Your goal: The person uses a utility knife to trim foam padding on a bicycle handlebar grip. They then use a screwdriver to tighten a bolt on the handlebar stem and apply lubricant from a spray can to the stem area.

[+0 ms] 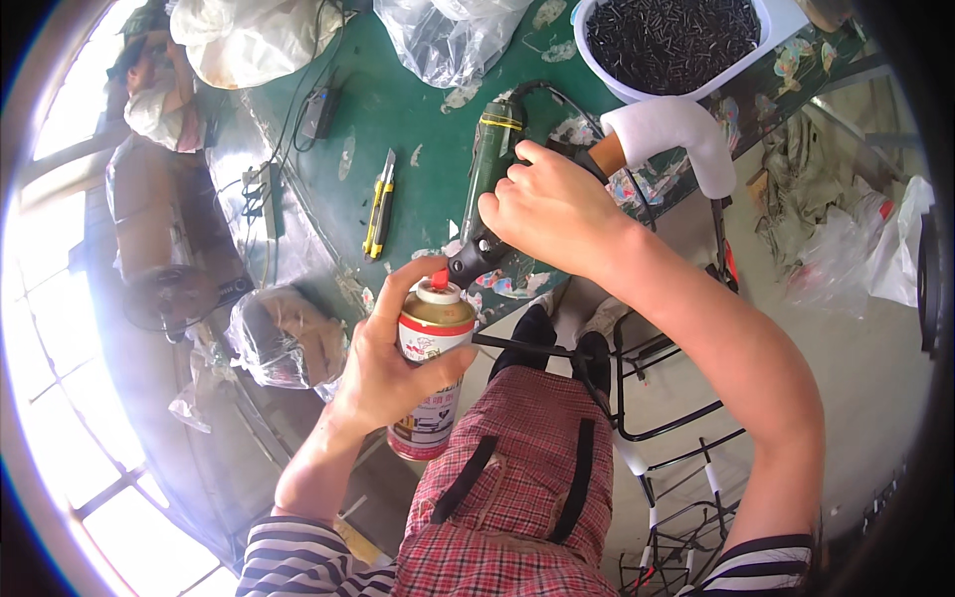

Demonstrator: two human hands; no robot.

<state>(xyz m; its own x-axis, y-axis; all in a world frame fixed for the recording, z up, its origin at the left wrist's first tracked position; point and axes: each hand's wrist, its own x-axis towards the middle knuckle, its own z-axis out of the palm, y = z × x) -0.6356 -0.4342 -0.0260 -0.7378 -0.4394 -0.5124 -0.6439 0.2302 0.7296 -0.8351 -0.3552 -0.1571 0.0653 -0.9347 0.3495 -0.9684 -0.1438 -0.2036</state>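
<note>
My left hand is wrapped round a spray can with a red band. Its index finger lies on the red nozzle, right beside the end of a black tube with a round hole in it. Closed over that tube, my right hand hides its middle. Beyond the hand, the tube runs on to a brown stretch and a bent white foam sleeve. A green cylindrical tool with a yellow band and a cord lies behind my right hand.
A yellow and black utility knife lies on the green table. At the back right, a pale basin holds many small black pieces. Plastic bags rest along the far side. Black metal frames stand on the floor at right.
</note>
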